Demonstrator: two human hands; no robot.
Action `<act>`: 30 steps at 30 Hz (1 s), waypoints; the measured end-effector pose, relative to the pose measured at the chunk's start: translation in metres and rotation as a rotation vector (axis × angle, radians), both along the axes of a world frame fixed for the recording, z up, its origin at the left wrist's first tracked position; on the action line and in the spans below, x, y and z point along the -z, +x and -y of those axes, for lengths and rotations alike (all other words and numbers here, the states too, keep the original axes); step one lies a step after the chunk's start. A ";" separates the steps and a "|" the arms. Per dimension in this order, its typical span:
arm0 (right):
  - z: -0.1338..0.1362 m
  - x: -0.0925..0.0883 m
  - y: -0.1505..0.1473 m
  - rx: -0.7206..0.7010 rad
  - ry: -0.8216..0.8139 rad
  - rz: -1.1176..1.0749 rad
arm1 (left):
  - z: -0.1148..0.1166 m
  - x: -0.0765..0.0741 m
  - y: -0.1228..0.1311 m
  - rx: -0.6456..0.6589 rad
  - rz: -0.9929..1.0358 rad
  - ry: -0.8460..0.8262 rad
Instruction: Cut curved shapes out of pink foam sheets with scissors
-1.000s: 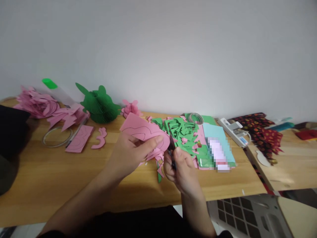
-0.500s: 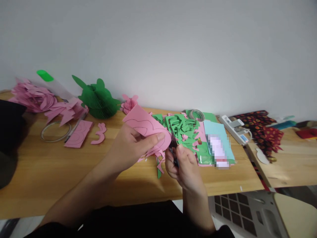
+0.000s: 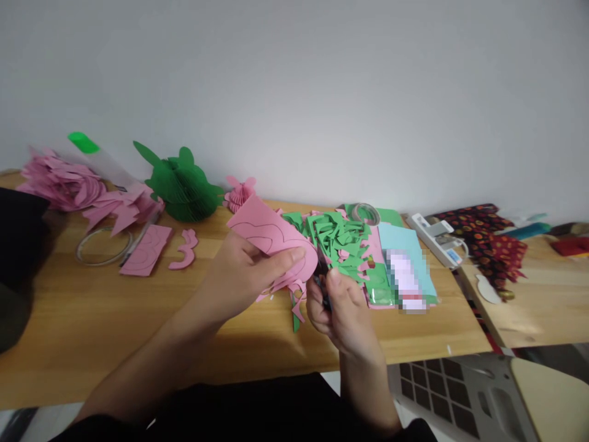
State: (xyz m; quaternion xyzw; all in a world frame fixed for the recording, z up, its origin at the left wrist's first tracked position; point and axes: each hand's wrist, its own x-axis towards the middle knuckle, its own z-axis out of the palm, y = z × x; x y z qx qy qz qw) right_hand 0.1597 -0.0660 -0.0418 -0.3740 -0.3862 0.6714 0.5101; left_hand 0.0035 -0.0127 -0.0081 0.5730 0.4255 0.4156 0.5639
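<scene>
My left hand (image 3: 251, 267) pinches a piece of pink paper (image 3: 267, 230) with curved outlines drawn on it, thumb on top. Its right end is rounded. Wrapped round the dark handles of a pair of scissors (image 3: 324, 296) is my right hand (image 3: 343, 307). The blades lie against the rounded edge of the paper, partly hidden by it and by my fingers. Just behind both hands is a heap of green paper scraps (image 3: 338, 242). Pink offcuts (image 3: 299, 304) lie under the paper I hold.
To the left are an outlined pink paper piece (image 3: 147, 250), a wavy pink cutout (image 3: 184, 250), a ring of tape (image 3: 103, 245) and a green honeycomb paper shape (image 3: 184, 187). On the right lie light blue paper (image 3: 409, 236), a power strip (image 3: 437, 242) and dark patterned cloth (image 3: 478, 239).
Both hands stay almost in place. The pink paper's rounded end has shifted very slightly against the scissors; little else differs.
</scene>
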 end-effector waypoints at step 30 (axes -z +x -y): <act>0.001 -0.005 0.009 -0.082 0.048 0.115 | -0.009 -0.008 -0.005 0.170 0.012 0.173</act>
